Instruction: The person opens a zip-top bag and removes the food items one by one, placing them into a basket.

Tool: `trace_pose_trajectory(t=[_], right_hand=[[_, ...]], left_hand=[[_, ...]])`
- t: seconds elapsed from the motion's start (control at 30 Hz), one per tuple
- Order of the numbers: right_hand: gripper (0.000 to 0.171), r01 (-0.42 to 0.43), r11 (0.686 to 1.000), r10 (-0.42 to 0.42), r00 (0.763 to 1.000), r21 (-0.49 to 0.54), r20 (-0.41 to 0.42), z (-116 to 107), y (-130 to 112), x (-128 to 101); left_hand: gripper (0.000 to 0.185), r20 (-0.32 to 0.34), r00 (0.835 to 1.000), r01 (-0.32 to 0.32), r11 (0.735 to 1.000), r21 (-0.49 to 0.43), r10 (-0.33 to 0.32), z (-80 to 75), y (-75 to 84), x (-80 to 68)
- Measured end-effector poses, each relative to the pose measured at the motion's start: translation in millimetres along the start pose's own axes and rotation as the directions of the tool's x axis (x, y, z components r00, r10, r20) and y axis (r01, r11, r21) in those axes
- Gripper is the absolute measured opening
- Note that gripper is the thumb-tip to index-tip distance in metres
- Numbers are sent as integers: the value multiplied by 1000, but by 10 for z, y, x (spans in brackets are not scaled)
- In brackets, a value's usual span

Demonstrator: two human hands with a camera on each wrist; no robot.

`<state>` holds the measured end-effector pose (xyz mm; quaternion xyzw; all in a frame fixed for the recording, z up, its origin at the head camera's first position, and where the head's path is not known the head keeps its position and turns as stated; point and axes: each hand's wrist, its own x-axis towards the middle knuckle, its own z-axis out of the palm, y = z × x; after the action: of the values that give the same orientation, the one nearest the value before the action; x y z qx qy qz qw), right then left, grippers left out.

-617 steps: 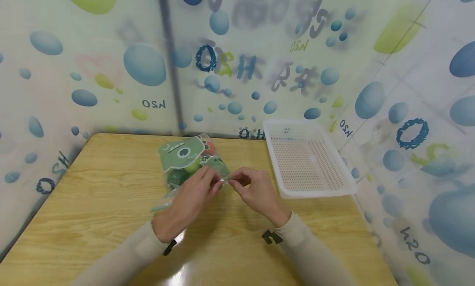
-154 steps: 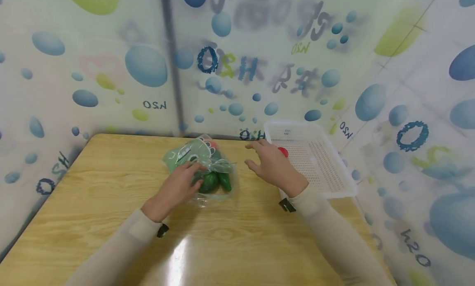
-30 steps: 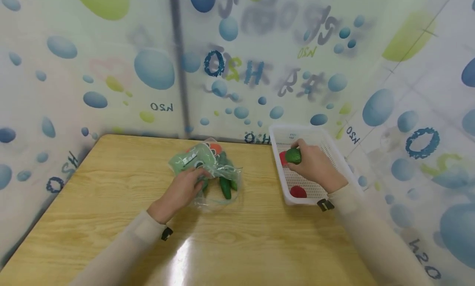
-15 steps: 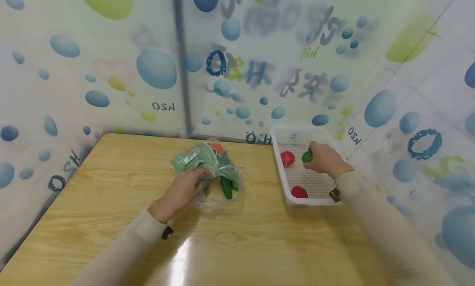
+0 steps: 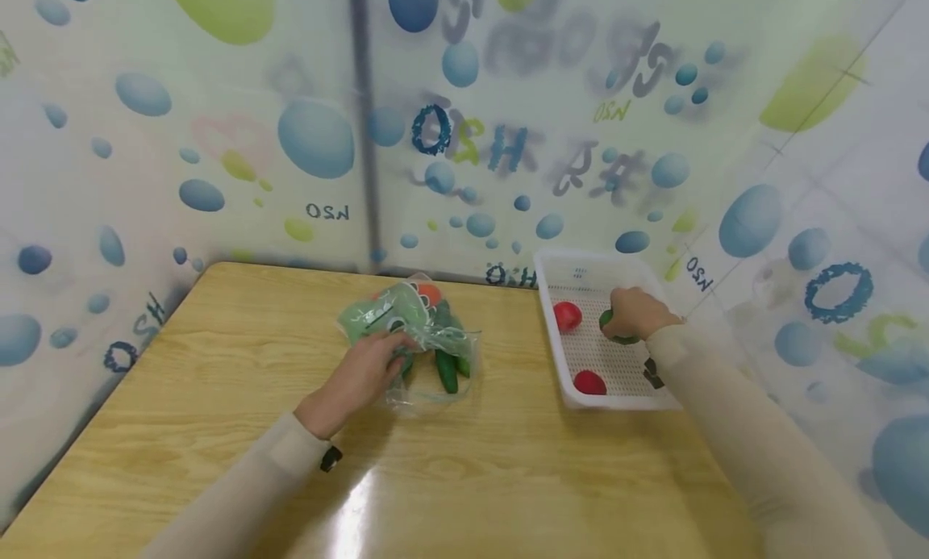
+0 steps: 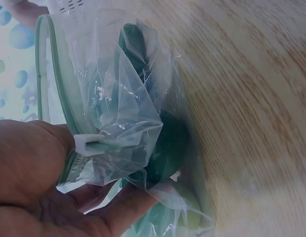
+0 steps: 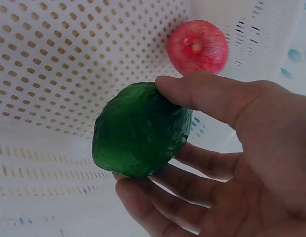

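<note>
In the head view, my right hand point(image 5: 637, 312) is inside the white basket and grips a glossy dark green avocado point(image 7: 138, 131). The right wrist view shows the thumb over its top and fingers curled beneath it, with a red apple point(image 7: 198, 47) behind. My left hand point(image 5: 365, 367) holds the mouth of a clear zip bag point(image 5: 381, 309) with a green cartoon print. Its zip strip point(image 6: 58, 74) and slider lie by the thumb in the left wrist view. Inside the bag show a cucumber point(image 5: 446, 372), other green produce and an orange-red piece point(image 5: 430, 294).
The perforated white basket point(image 5: 553, 345) stands at the table's right rear, near the wall. Along its left side lie the apple point(image 5: 568, 317) and a second red fruit point(image 5: 589, 383) at the front corner. Wooden table point(image 5: 435, 478) spreads in front of the bag.
Over the last second my right hand carried the avocado rightward and lower within the basket, uncovering the rear apple. Twenty seconds ago both hands were at the bag and the basket held no fruit.
</note>
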<state>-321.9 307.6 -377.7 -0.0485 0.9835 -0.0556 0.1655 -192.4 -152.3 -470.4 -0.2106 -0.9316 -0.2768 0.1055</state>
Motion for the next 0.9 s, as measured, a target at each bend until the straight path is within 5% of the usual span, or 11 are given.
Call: trace_pose_trajectory(t=[0.2, 0.43, 0.67, 0.9], right_hand=[[25, -19, 999, 20, 999, -28, 31, 49, 20, 36], [17, -5, 997, 4, 1000, -81, -12, 50, 27, 62], [53, 57, 997, -61, 993, -50, -100, 45, -71, -12], [51, 109, 994, -104, 975, 13, -195, 34, -357, -173]], left_hand=[[27, -40, 997, -65, 998, 4, 65, 51, -28, -6], [25, 25, 1000, 7, 1000, -5, -7, -7, 68, 13], [25, 44, 998, 39, 999, -5, -39, -27, 74, 11], [24, 49, 998, 50, 999, -3, -50, -49, 53, 32]])
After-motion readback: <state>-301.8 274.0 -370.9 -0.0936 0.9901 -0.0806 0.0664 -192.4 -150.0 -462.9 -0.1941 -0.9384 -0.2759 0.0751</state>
